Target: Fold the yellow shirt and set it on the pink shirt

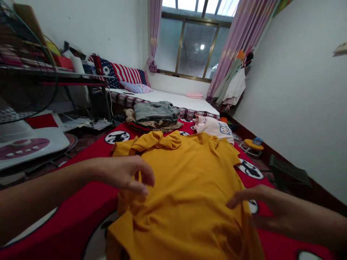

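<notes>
2 hands (126,173) (267,202); yellow shirt (184,173) beneath

Two hands (123,172), one yellow garment (187,173), two curtains (155,32), one window (196,47), one fan (29,146), one yellow stool (251,144).

The mustard short-sleeved top (187,169) is matt, soft-looking cloth, smooth across the middle and creased toward the hem. Beneath it, the red patterned bedspread (89,206) is matt cloth too. The folded jeans (155,111) look like coarse, faded denim. The lilac curtain (230,45) is cloth with a faint sheen. The window pane (195,54) is smooth, reflective glass in a brassy metal frame (181,47). The fan base (61,139) looks like glossy white plastic.
</notes>
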Motion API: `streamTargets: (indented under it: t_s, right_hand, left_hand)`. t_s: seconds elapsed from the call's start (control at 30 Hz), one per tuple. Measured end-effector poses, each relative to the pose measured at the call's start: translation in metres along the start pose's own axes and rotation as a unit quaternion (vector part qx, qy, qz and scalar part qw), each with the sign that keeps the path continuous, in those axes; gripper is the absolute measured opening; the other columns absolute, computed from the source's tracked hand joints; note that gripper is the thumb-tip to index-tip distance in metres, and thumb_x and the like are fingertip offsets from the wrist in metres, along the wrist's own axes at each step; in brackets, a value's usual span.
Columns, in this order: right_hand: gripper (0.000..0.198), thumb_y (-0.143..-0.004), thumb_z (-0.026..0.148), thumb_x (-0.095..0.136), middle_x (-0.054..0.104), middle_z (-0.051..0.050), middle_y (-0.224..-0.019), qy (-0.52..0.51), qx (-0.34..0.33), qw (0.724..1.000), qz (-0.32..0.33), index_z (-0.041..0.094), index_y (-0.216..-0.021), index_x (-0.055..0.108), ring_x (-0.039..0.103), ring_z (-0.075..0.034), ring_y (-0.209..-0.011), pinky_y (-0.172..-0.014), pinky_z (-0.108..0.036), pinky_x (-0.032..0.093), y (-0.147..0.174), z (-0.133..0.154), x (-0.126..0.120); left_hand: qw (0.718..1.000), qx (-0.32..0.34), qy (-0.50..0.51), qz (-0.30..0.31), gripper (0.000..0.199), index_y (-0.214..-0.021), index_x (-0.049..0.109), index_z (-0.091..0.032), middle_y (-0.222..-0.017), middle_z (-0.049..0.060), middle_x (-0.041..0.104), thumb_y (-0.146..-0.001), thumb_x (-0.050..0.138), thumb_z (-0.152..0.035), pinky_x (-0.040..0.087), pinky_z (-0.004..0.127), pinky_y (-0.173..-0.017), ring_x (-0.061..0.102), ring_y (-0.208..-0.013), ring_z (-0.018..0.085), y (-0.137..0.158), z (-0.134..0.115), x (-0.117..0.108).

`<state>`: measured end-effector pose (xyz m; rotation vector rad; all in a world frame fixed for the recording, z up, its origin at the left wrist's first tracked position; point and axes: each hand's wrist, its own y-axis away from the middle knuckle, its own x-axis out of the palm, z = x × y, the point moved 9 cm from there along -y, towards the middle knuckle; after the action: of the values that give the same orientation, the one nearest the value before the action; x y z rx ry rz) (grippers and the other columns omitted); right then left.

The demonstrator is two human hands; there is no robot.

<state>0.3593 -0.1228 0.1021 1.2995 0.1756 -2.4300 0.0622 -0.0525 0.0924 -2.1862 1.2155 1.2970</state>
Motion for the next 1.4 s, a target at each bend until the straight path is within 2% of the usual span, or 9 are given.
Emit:
streamTargets:
  t_s: [0.1,0.17,0.3,0.5,0.63,0.77,0.93,1.13,1.4]
  right_hand:
    - [0.031,-0.083,0.041,0.063,0.071,-0.006,-0.111,-0.059,-0.057,0.995,0.063,0.023,-0.106,0.072,0.066,-0.022,-0.104,-0.095,-0.036,0.052,-0.07,0.044,0.027]
    - [0.025,-0.084,0.032,0.06,0.07,-0.007,-0.115,-0.076,-0.095,0.992,-0.031,0.022,-0.103,0.071,0.065,-0.022,-0.106,-0.094,-0.036,0.051,-0.114,0.053,0.044]
    - [0.018,-0.08,0.021,0.064,0.065,-0.007,-0.125,0.006,-0.127,0.977,-0.173,0.023,-0.097,0.071,0.059,-0.023,-0.114,-0.099,-0.04,0.044,-0.159,0.041,0.085]
    - [0.015,-0.082,0.018,0.063,0.069,-0.004,-0.116,-0.052,-0.137,0.967,-0.206,0.025,-0.092,0.072,0.06,-0.019,-0.11,-0.098,-0.037,0.042,-0.16,0.023,0.087]
    - [0.015,-0.082,0.015,0.062,0.071,-0.004,-0.109,-0.102,-0.135,0.962,-0.215,0.024,-0.086,0.072,0.062,-0.018,-0.105,-0.096,-0.035,0.043,-0.159,0.015,0.083]
    - [0.015,-0.08,0.013,0.063,0.071,-0.002,-0.109,-0.098,-0.138,0.961,-0.22,0.024,-0.085,0.073,0.062,-0.018,-0.105,-0.096,-0.034,0.043,-0.161,0.015,0.085]
    - [0.017,-0.08,0.012,0.063,0.071,-0.002,-0.108,-0.094,-0.129,0.962,-0.22,0.024,-0.084,0.073,0.062,-0.018,-0.104,-0.094,-0.034,0.043,-0.163,0.015,0.085]
    - [0.017,-0.081,0.013,0.062,0.07,-0.002,-0.109,-0.091,-0.126,0.964,-0.214,0.025,-0.084,0.073,0.062,-0.019,-0.104,-0.095,-0.035,0.044,-0.162,0.016,0.084]
    - [0.025,-0.087,0.023,0.058,0.062,-0.009,-0.127,-0.049,-0.088,0.963,-0.25,0.022,-0.109,0.068,0.055,-0.021,-0.12,-0.104,-0.038,0.04,-0.158,0.005,0.078]
  left_hand:
    - [0.981,0.052,-0.052,-0.179,0.02,-0.1,0.069,-0.019,-0.106,0.005,0.069,-0.087,0.058,-0.029,0.046,0.025,-0.09,0.062,-0.099,0.018,-0.03,0.013,-0.04]
    - [0.961,0.066,-0.118,-0.239,0.02,-0.102,0.068,-0.018,-0.112,0.007,0.066,-0.086,0.057,-0.022,0.044,0.03,-0.096,0.06,-0.105,0.019,-0.051,0.023,-0.046]
    - [0.931,0.007,-0.25,-0.265,0.041,-0.124,0.06,-0.023,-0.131,0.009,0.056,-0.084,0.058,-0.019,0.036,0.04,-0.107,0.05,-0.123,0.025,-0.092,0.053,-0.035]
    - [0.912,-0.07,-0.315,-0.252,0.054,-0.135,0.051,-0.019,-0.127,0.015,0.058,-0.087,0.06,-0.042,0.023,0.053,-0.112,0.048,-0.125,0.031,-0.136,0.087,-0.032]
    - [0.908,-0.143,-0.208,-0.335,0.026,-0.095,0.069,-0.015,-0.094,0.006,0.068,-0.091,0.052,-0.035,0.043,0.033,-0.091,0.061,-0.092,0.021,-0.122,0.119,-0.068]
    - [0.854,-0.243,-0.113,-0.446,0.032,-0.101,0.064,-0.007,-0.092,0.006,0.067,-0.095,0.04,-0.027,0.046,0.028,-0.071,0.058,-0.083,0.018,-0.076,0.164,-0.114]
    - [0.805,-0.241,-0.158,-0.518,0.026,-0.108,0.062,-0.012,-0.117,0.011,0.058,-0.086,0.051,-0.022,0.043,0.041,-0.095,0.051,-0.11,0.027,-0.062,0.148,-0.132]
    - [0.925,-0.035,-0.206,-0.317,0.032,-0.113,0.066,-0.02,-0.128,0.007,0.058,-0.093,0.044,-0.03,0.039,0.031,-0.105,0.052,-0.12,0.02,-0.151,0.078,-0.048]
    - [0.927,-0.222,-0.187,-0.238,0.063,-0.149,0.036,-0.022,-0.157,0.012,0.028,-0.096,0.03,-0.055,0.022,0.046,-0.115,0.026,-0.144,0.032,-0.18,0.137,-0.016]
